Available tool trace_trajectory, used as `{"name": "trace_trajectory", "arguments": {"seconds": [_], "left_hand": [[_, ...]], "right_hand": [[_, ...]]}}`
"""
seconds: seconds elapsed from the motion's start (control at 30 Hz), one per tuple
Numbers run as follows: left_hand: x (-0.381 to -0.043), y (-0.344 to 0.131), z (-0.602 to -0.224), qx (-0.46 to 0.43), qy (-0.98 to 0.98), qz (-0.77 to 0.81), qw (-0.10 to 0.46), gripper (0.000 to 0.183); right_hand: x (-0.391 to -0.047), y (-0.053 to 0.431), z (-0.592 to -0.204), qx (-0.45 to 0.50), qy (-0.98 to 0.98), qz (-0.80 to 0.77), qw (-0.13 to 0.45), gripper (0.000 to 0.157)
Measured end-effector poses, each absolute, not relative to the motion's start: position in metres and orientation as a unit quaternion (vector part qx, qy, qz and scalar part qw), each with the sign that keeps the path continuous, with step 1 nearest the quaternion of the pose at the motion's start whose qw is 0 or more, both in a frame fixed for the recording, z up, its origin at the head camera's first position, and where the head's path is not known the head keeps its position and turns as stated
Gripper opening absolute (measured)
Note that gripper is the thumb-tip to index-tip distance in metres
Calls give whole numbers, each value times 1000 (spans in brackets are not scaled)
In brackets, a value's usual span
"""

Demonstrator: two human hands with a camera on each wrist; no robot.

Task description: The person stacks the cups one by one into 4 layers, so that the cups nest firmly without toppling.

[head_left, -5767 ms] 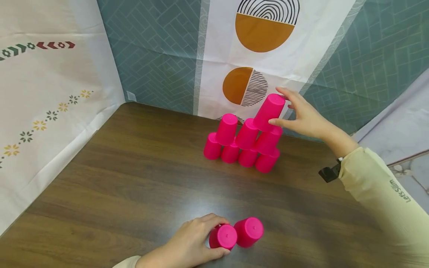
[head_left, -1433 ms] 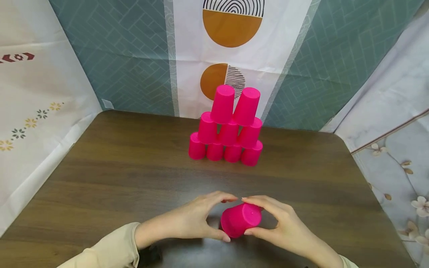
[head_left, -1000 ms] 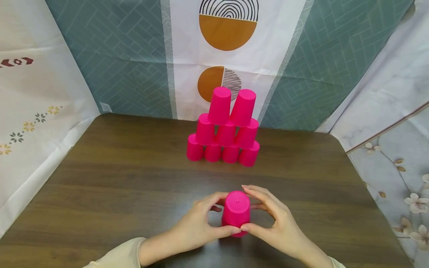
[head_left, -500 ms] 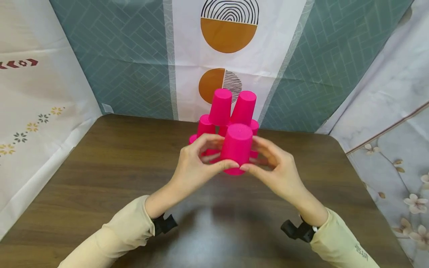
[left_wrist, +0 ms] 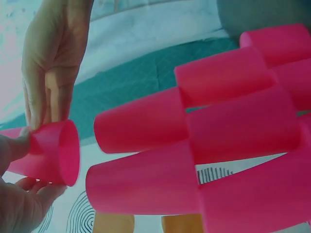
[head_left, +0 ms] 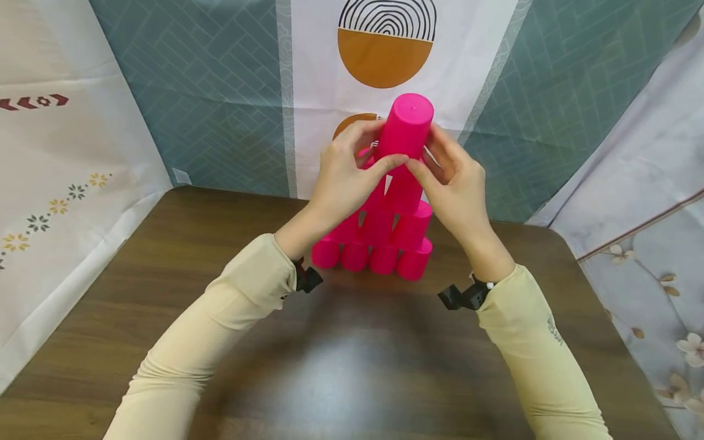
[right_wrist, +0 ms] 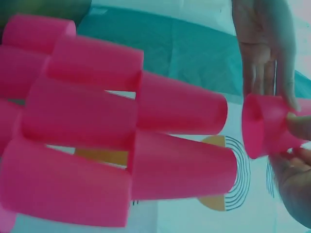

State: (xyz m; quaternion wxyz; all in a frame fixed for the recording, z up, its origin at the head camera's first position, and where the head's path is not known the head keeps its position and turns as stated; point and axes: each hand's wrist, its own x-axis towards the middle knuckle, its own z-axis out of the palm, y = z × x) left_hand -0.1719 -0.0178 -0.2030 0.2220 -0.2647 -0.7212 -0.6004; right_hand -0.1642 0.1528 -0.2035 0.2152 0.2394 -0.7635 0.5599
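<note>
Both hands hold one pink plastic cup, upside down, above a pyramid of matching inverted cups. My left hand grips its left side and my right hand its right side, thumbs meeting at the front near the rim. In the left wrist view the held cup is apart from the stack, its open rim facing the two topmost stacked cups. The right wrist view shows the same gap between the held cup and an upper cup. My hands partly hide the upper tier in the head view.
The pyramid stands toward the back of a brown wooden table. Behind it hangs a teal and white patterned cloth. A pale cloth borders the left side, and a floral marbled one the right.
Over the last second both hands have raised the cup from near the table's front, forward and up to above the stack. Earlier, my right hand was at a cup on the third tier.
</note>
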Motion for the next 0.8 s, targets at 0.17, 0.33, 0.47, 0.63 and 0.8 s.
{"name": "trace_trajectory", "arguments": {"seconds": [0.17,0.33,0.47,0.63,0.8], "left_hand": [[-187,-14,-193,-237,-744,-592,197,49],[-196,-18,-191,-213,-763,-582,182,49],[-200,-23,-194,-204,-769,-579,176,48],[-204,-24,-197,-199,-774,-574,178,51],[-205,-22,-198,-198,-775,-573,179,54]], "right_hand": [[-177,153,-192,218,-794,531,198,58],[-184,149,-183,189,-815,526,156,59],[-185,144,-182,159,-843,498,129,61],[-188,141,-182,147,-856,483,111,64],[-189,144,-183,137,-852,496,101,66]]}}
